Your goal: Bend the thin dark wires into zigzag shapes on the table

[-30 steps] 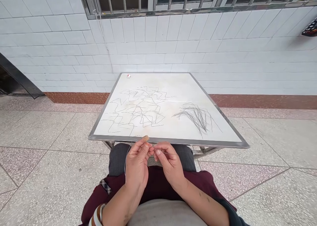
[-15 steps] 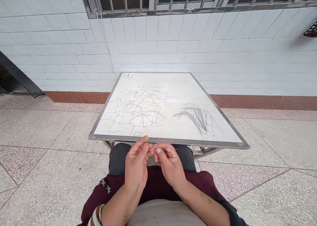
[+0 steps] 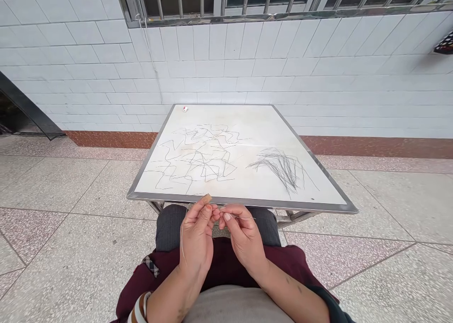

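My left hand (image 3: 198, 233) and my right hand (image 3: 242, 236) meet fingertip to fingertip just in front of the table's near edge. Both are closed in a pinch on one thin wire (image 3: 181, 240), which hangs down beside my left hand and pokes out a little to the right of my right fingers. A tan wrap covers the tip of my left index finger. On the white table (image 3: 244, 118), bent wires (image 3: 203, 165) lie spread at the left, and a bundle of straighter dark wires (image 3: 283, 167) lies at the right.
A small red and white item (image 3: 185, 109) sits at the table's far left corner. Near the front right edge lies a tiny dark bit (image 3: 312, 199). Behind the table stands a white tiled wall (image 3: 247, 68) with a barred window (image 3: 226, 2).
The wire's left part has left the table's front edge and now hangs beside my left hand. The tiny dark bit has shifted slightly right and nearer.
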{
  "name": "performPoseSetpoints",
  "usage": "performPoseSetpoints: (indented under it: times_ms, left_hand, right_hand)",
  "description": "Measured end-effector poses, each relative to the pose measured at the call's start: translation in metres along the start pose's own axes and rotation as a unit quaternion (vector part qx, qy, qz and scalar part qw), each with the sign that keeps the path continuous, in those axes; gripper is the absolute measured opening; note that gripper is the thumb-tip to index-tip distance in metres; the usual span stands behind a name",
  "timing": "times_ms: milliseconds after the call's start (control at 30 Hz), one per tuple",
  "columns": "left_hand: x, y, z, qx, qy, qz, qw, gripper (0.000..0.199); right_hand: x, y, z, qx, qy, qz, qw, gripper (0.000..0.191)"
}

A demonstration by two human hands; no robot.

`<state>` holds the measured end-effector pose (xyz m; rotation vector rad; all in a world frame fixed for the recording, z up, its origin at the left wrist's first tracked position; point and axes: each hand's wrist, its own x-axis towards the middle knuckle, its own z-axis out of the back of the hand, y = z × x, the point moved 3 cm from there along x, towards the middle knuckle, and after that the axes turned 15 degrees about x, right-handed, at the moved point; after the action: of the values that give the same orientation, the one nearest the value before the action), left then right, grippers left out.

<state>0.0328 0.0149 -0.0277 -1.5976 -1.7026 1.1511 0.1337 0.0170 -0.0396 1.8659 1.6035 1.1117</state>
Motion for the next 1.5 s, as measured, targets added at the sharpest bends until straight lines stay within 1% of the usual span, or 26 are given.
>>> performPoseSetpoints:
  times_ms: [67, 200, 300, 367, 500, 633, 800, 900, 1067, 1200, 1333, 1500]
  left_hand:
    - [-0.001, -0.001, -0.001, -0.005, -0.006, 0.010, 1.000, 0.027]
    - [-0.002, -0.004, 0.001, 0.016, 0.001, 0.012, 1.000, 0.029]
    - [-0.001, -0.007, 0.007, 0.059, 0.009, 0.006, 0.998, 0.030]
    - [0.001, -0.010, 0.011, 0.110, 0.017, -0.001, 0.994, 0.030]
    - [0.003, -0.015, 0.019, 0.215, 0.035, -0.017, 0.976, 0.029]
    - [0.002, -0.018, 0.023, 0.287, 0.058, -0.020, 0.956, 0.030]
    - [0.003, -0.015, 0.027, 0.364, 0.081, -0.023, 0.927, 0.031]
    - [0.006, -0.013, 0.029, 0.387, 0.076, -0.028, 0.919, 0.032]
    - [0.008, -0.014, 0.026, 0.357, 0.042, -0.025, 0.933, 0.032]
    - [0.008, -0.012, 0.026, 0.344, 0.041, -0.020, 0.938, 0.033]
    - [0.010, -0.011, 0.029, 0.368, 0.042, -0.032, 0.928, 0.034]
    - [0.006, -0.015, 0.025, 0.404, 0.051, -0.025, 0.913, 0.036]
  right_hand:
    - [0.000, -0.001, -0.001, 0.002, 0.003, -0.003, 1.000, 0.012]
    - [0.001, 0.001, -0.001, -0.003, 0.019, -0.011, 1.000, 0.011]
    - [0.003, 0.005, 0.001, -0.032, 0.042, -0.039, 0.998, 0.010]
    - [0.005, 0.009, 0.002, -0.068, 0.066, -0.067, 0.993, 0.009]
    - [0.009, 0.017, 0.005, -0.122, 0.121, -0.125, 0.977, 0.010]
    - [0.012, 0.022, 0.008, -0.156, 0.172, -0.183, 0.955, 0.013]
    - [0.016, 0.025, 0.011, -0.216, 0.208, -0.220, 0.928, 0.014]
    - [0.017, 0.023, 0.012, -0.224, 0.205, -0.230, 0.925, 0.016]
    - [0.018, 0.013, 0.015, -0.173, 0.170, -0.249, 0.938, 0.020]
    - [0.016, 0.004, 0.017, -0.131, 0.140, -0.247, 0.950, 0.024]
    - [0.014, -0.003, 0.017, -0.070, 0.114, -0.243, 0.961, 0.024]
    - [0.011, -0.008, 0.019, -0.062, 0.106, -0.254, 0.959, 0.022]
